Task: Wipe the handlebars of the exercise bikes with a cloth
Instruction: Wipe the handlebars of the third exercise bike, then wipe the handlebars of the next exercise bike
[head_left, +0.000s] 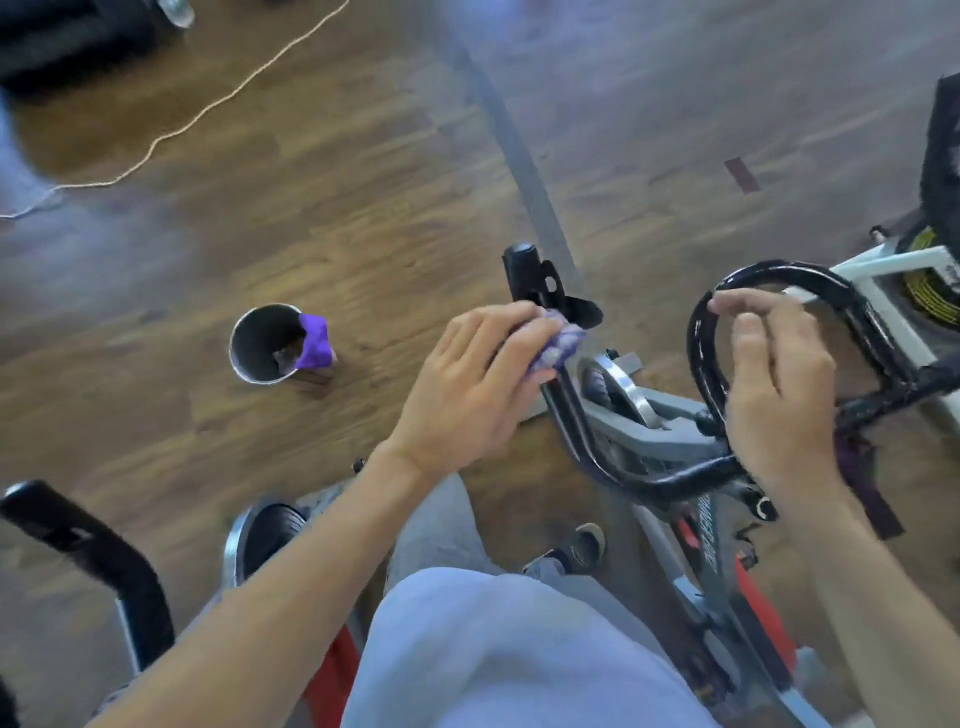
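Gripping a bunched purple cloth (558, 345), the left hand (467, 395) presses it against the left arm of the black handlebar (540, 322), fingers curled over the wad so that the bar runs straight under the palm. That arm's long axis leads away from the person, up from the bend just under the wrist side of the hand to the capped end beyond the fingertips, so the wiping stroke probably has to travel along that line, forward to the cap or back toward the bend. The right hand (774, 384) hangs beside the curved centre loop of the same handlebar, fingers loosely bent and spread; the fingertips lie close to the loop, but I cannot tell whether they touch it, and it holds nothing. The left hand is plainly the nearer one to the part being cleaned. Well off to the left of both hands, a metal cup (265, 345) stands on the floor (363, 182) with a second purple cloth (316, 347) draped at its rim
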